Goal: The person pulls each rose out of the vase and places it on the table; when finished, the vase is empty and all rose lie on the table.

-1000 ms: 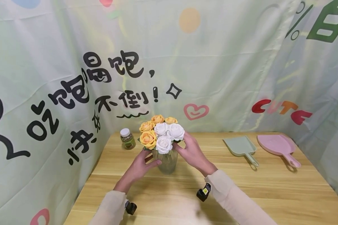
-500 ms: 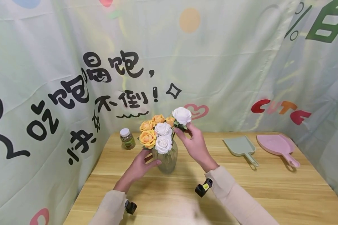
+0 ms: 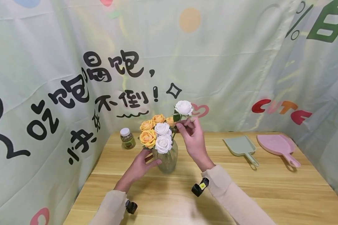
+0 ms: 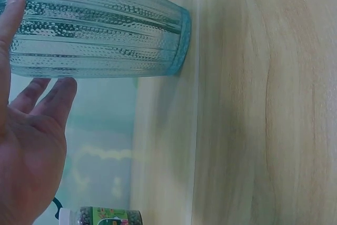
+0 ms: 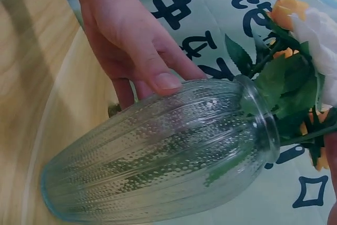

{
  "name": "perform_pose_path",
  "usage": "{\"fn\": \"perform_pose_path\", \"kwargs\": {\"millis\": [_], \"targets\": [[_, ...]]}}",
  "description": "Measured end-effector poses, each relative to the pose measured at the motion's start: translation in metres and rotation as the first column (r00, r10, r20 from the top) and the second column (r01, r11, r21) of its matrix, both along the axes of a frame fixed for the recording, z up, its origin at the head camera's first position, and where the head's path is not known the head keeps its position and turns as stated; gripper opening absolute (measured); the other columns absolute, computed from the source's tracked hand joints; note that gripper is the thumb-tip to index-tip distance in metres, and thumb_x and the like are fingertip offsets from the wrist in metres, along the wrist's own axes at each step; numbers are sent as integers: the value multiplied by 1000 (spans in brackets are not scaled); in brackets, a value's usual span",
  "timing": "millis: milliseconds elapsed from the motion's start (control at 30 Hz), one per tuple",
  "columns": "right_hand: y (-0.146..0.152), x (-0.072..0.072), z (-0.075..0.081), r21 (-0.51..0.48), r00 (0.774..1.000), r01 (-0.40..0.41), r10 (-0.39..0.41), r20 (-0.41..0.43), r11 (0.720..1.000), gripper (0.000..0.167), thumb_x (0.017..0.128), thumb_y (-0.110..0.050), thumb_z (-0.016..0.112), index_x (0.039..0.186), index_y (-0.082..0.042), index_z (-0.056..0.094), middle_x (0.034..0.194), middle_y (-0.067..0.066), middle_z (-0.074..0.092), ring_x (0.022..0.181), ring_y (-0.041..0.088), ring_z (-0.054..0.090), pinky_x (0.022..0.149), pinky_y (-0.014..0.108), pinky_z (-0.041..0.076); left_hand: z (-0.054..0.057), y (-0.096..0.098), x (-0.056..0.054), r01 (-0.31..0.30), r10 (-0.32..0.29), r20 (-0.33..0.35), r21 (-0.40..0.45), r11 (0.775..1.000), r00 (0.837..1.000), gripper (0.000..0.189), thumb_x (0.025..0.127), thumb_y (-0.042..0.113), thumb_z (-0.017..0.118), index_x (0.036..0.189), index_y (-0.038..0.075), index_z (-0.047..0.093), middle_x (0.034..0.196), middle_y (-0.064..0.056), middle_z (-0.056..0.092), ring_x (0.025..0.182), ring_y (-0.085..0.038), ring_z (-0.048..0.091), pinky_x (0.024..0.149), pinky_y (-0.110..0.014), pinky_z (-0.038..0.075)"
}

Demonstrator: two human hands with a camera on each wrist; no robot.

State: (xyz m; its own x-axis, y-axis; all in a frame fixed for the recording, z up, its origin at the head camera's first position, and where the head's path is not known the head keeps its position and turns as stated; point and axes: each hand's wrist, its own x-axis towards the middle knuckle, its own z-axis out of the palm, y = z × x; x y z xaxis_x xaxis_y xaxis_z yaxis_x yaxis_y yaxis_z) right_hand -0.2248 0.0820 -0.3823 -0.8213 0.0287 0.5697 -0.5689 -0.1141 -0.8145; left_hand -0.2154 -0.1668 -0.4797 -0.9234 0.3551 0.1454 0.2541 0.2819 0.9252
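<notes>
A ribbed clear glass vase (image 3: 169, 162) stands upright on the wooden table, filled with yellow roses (image 3: 147, 139) and white roses (image 3: 163, 143). My left hand (image 3: 142, 166) holds the vase from its left side, thumb in front and fingers behind; the right wrist view shows the thumb pressed to the glass (image 5: 158, 156) below the rim. Above the vase's right side, my right hand (image 3: 195, 140) pinches the stem of one white rose (image 3: 183, 107) between thumb and fingers. That rose's head stands higher than the rest, and its lower stem runs down toward the vase mouth.
A small jar (image 3: 128, 139) with a white lid stands behind and left of the vase. Farther right on the table (image 3: 242, 193) lie a green dustpan (image 3: 239, 146) and a pink dustpan (image 3: 276, 144). A printed cloth (image 3: 228, 68) hangs along the back and sides.
My right hand has drawn one white rose up and slightly right out of the bunch, and its grip now sits lower on the stem. The left hand and the vase have stayed put.
</notes>
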Motion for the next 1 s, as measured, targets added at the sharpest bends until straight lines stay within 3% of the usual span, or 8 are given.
{"fn": "perform_pose_path", "kwargs": {"millis": [100,200,300,500,700,833,1000], "targets": [[-1,0,-3,-1,999,-10,10,-48,1000,11,108,5,61,106,8,51,116,27,73,106,11,74,89,23,65,0,1,0,3,-3,-5,1,1000,1000,83,102,17,80,170,15,33,173,-11,40,160,-38,40,129,-58,43],[0,1,-7,65,996,5,1,-90,998,6,107,5,62,112,8,63,119,24,72,109,11,72,90,21,64,-1,1,-1,6,-6,-12,2,1000,1000,84,102,17,80,170,15,32,173,-11,40,160,-39,41,129,-59,43],[0,3,-9,142,995,13,1,-99,990,16,106,5,64,121,3,70,127,19,71,116,16,70,94,23,63,-1,1,-1,2,-2,-11,2,1000,1000,84,102,18,80,170,16,32,173,-11,40,159,-39,41,129,-59,42],[0,4,-6,245,990,51,-16,-143,968,29,105,7,66,133,-3,69,137,12,66,128,25,66,102,26,64,-2,0,-1,-7,7,-4,6,1000,1000,85,102,19,80,171,18,31,174,-10,38,160,-40,40,129,-60,42],[0,3,4,210,975,96,-50,-214,973,27,104,7,66,130,0,70,137,17,67,124,31,69,101,24,64,-2,-1,0,-11,11,6,8,1000,1000,85,102,20,80,171,19,30,174,-10,38,160,-41,39,129,-60,41],[3,2,12,161,970,113,-74,-233,980,26,104,9,66,130,4,69,135,22,67,116,20,71,96,22,65,-2,-1,0,-10,10,9,8,1000,1000,85,102,21,80,171,20,30,175,-10,37,160,-41,39,129,-60,41],[16,-2,35,22,966,77,-69,-248,997,29,103,13,63,132,11,63,132,24,66,109,14,74,99,31,67,-2,0,0,-7,7,10,10,1000,1000,85,102,21,80,171,20,31,175,-10,37,160,-40,39,129,-59,42]]}}
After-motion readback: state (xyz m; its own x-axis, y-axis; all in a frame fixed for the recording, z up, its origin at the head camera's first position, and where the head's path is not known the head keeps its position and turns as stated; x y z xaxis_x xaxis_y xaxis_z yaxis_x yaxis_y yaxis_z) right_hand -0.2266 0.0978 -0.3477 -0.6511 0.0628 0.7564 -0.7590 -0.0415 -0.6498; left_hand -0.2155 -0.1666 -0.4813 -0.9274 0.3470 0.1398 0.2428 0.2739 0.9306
